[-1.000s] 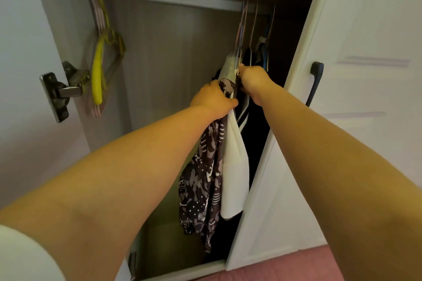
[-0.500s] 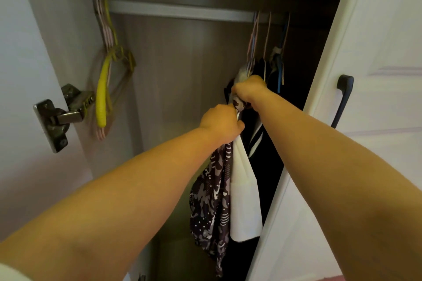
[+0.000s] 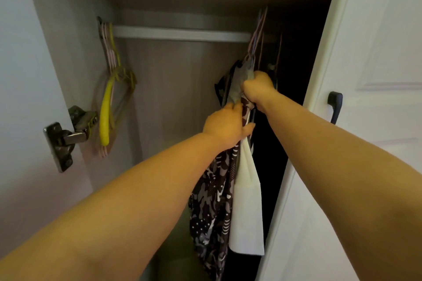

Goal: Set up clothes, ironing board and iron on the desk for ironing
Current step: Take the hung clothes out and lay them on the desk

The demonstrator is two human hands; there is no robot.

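Observation:
Both my arms reach into an open wardrobe. A black-and-white patterned garment (image 3: 211, 210) and a white garment (image 3: 247, 212) hang side by side from hangers on the white rail (image 3: 182, 34) at the right. My left hand (image 3: 226, 125) grips the fabric of these garments below their tops. My right hand (image 3: 259, 89) is clenched around the bunched tops of the garments at the hanger shoulders. Dark clothes hang behind them in shadow. No ironing board, iron or desk is in view.
Empty pink and yellow hangers (image 3: 109, 98) hang at the rail's left end. The left door's metal hinge (image 3: 66, 137) juts out at the left. The white right door (image 3: 376, 75) with a dark handle (image 3: 334, 105) stands close beside my right arm.
The view has tilted upward. My right hand stays clenched on the garment tops, and my left hand has kept its hold just below it.

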